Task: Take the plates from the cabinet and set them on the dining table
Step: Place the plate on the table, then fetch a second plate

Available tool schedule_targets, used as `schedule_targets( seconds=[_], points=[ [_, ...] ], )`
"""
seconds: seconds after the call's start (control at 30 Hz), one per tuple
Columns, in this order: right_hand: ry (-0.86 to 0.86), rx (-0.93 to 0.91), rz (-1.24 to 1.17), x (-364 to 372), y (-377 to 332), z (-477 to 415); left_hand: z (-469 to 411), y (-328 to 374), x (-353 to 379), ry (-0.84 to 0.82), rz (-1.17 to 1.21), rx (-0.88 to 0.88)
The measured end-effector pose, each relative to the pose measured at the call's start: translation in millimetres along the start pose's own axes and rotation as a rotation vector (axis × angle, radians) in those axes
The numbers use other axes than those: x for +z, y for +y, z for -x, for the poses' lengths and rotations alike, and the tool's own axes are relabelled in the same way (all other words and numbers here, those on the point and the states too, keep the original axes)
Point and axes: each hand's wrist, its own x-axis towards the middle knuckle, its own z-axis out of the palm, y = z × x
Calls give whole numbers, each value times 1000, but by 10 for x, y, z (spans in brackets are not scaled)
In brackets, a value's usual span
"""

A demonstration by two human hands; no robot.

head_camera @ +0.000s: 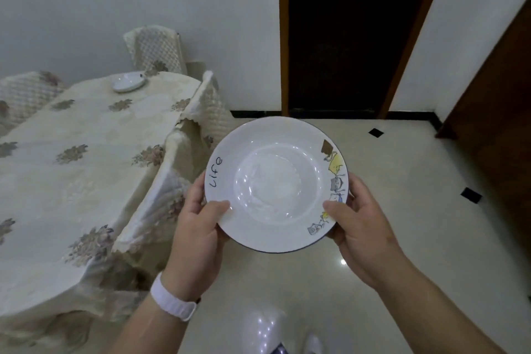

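Note:
A white deep plate with the word "Life" and small cartoon drawings on its rim is held level in front of me, over the floor. My left hand grips its left rim with the thumb on top. My right hand grips the right rim the same way. The dining table, draped in a cream floral cloth, stands to the left of the plate. Another white plate lies at the table's far end.
Covered chairs stand around the table: one at its far end, one on the right side, one at the far left. A dark doorway is ahead, and a brown door at right. The floor is glossy tile.

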Motion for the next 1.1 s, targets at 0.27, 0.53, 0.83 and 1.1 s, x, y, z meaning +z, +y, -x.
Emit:
schedule_targets(
  seconds=[0.27, 0.53, 0.83, 1.1],
  points=[
    [29, -15, -36, -416, -321, -759, -778, -42, 676, -48, 8, 4],
    [97, -6, -12, -372, -357, -1730, -1923, -120, 798, -101, 43, -40],
    [163, -2, 39, 180, -465, -3314, -3647, 161, 672, -197, 70, -59],
    [103, 7, 43, 776, -422, -4420, -4758, 491, 323, -160, 63, -30]
  ],
)
